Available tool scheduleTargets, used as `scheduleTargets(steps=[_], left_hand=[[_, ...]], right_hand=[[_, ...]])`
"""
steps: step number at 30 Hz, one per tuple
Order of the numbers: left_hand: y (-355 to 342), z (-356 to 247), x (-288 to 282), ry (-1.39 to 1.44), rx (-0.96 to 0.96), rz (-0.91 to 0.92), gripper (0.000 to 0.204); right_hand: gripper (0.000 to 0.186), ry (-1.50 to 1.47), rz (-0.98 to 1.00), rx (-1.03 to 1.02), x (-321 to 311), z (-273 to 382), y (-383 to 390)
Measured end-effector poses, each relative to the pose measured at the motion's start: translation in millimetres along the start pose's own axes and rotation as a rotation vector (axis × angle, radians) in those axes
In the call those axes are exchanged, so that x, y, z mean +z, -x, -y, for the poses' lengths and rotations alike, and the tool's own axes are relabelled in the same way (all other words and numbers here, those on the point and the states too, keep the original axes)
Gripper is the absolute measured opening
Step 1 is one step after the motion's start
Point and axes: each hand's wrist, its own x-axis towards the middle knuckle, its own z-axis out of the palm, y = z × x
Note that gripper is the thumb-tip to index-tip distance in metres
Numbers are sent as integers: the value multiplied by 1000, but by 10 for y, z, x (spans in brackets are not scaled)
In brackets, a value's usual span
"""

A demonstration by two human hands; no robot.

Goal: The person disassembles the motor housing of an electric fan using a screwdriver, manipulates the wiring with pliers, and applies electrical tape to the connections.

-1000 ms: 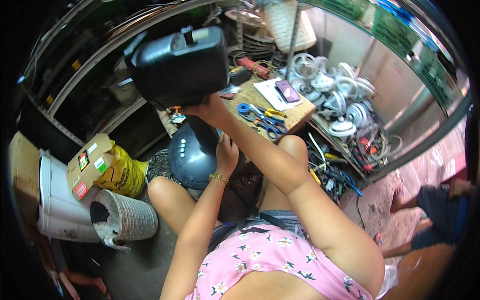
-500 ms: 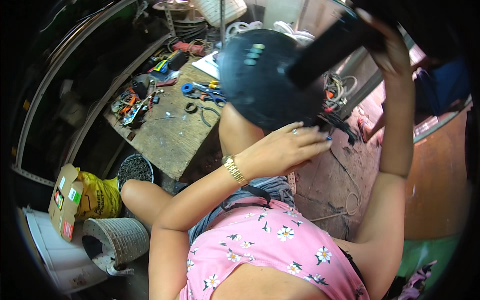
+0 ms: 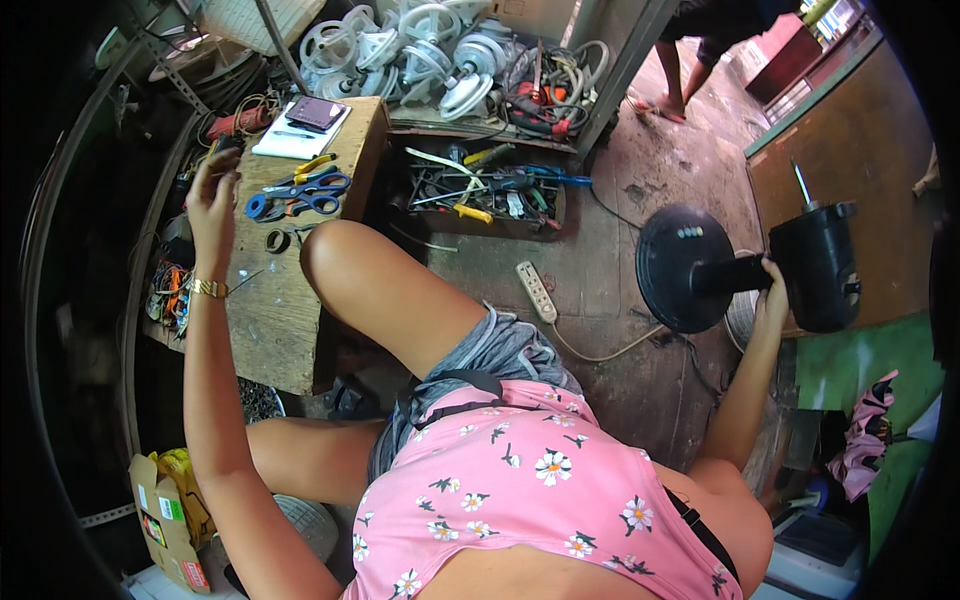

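Observation:
At the right, my right hand (image 3: 772, 300) is closed around the neck of a black electric fan body (image 3: 725, 275). It is tilted on its side: the round base with a row of buttons faces left, and the motor housing (image 3: 815, 265) with a bare metal shaft is on the right. No blades or guard are on it. Over the left of the wooden bench (image 3: 285, 345), my left hand (image 3: 212, 192) is raised with its fingers loosely bent and apart. Its fingertips are by a small dark object (image 3: 228, 145); whether they touch it is unclear.
Blue-handled scissors (image 3: 325, 190), pliers, a tape roll (image 3: 277, 241) and a notepad (image 3: 300, 135) lie on the bench. Beyond are a tool-filled drawer (image 3: 485, 190) and white plastic parts (image 3: 420, 50). A power strip (image 3: 537, 292) lies on the floor. Another person's legs (image 3: 675, 75) show far right.
The fan body has been lowered from in front of me to the right side, still in my right hand. My left hand has moved from near its base to over the bench's left. The view has shifted.

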Motion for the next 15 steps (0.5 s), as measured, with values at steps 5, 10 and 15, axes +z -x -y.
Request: scheduleTargets(steps=[5, 10, 15], left_hand=[[-345, 499, -213, 35, -59, -25, 31], [-434, 806, -184, 89, -213, -36, 34], [-486, 905, -226, -11, -257, -82, 38]], right_hand=[[34, 152, -502, 51, -819, -652, 157], [38, 308, -795, -15, -1905, -832, 511], [36, -45, -831, 257, -2836, -912, 1052]])
